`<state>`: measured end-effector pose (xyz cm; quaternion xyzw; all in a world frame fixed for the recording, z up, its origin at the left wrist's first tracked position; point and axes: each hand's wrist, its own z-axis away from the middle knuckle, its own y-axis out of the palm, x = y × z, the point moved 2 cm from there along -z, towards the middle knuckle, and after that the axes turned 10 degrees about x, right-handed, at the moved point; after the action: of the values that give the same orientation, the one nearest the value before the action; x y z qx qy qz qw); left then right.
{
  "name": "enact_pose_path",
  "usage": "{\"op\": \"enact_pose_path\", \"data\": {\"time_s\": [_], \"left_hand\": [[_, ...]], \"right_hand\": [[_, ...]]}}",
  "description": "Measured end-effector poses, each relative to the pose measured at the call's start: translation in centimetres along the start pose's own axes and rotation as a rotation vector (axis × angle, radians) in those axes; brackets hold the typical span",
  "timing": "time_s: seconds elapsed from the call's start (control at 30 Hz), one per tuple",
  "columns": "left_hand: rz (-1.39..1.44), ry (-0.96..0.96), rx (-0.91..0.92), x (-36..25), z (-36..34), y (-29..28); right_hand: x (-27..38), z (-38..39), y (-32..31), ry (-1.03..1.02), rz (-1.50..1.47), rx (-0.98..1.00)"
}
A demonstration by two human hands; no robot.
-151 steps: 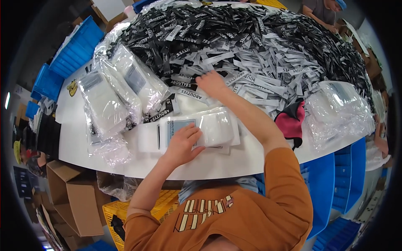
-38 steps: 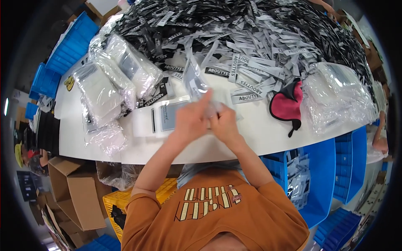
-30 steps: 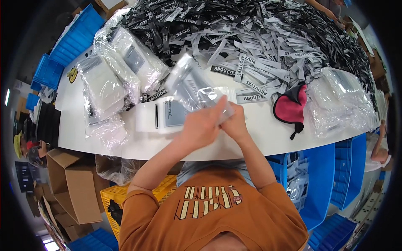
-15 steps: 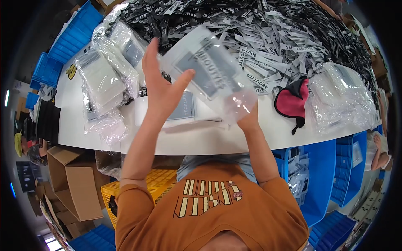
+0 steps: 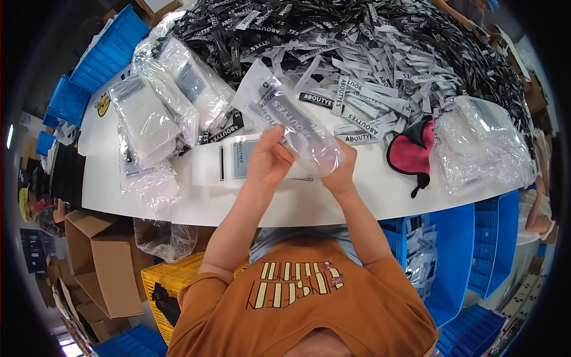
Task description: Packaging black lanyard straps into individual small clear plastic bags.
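Over the near part of the table I hold a frosted clear plastic bag (image 5: 292, 116) with grey printing, tilted with its far end toward the left. My right hand (image 5: 341, 171) grips its lower right end, some fingers hidden behind the plastic. At the bag's near left edge my left hand (image 5: 270, 157) has its thumb and fingers closed on the film. Under my hands, another flat frosted bag with a grey panel (image 5: 240, 156) lies on the white table (image 5: 256, 208), partly covered by my left hand.
A heap of black and white printed strips (image 5: 380, 53) covers the far side. Stacks of clear-wrapped bags (image 5: 146, 116) stand at left, more wrapped packs (image 5: 485, 140) at right. A pink cloth piece with black edging (image 5: 409, 153) lies beside them. Blue bins (image 5: 455, 256) adjoin the table's right edge.
My left hand has come down and right, from raised with fingers spread to closed on the bag's edge. The bag has shifted slightly lower, narrowing as it bends.
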<state>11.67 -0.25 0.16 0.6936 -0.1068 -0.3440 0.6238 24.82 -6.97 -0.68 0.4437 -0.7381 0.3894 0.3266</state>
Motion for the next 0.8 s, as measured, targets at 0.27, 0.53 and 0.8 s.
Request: {"op": "enact_pose_path", "data": {"time_s": [0.27, 0.53, 0.8], "left_hand": [[-0.778, 0.159, -0.110, -0.8, 0.5, -0.7], [-0.899, 0.461, -0.341, -9.7, -0.4, -2.2], [-2.088, -0.024, 0.667, -4.8, 1.8, 8.4]], "right_hand": [[0.1, 0.8, 0.5, 0.216, -0.313, 0.118], [1.1, 2.1, -1.6, 0.403, -0.663, 0.330], [1.8, 0.7, -1.6, 0.324, -0.479, 0.585]]}}
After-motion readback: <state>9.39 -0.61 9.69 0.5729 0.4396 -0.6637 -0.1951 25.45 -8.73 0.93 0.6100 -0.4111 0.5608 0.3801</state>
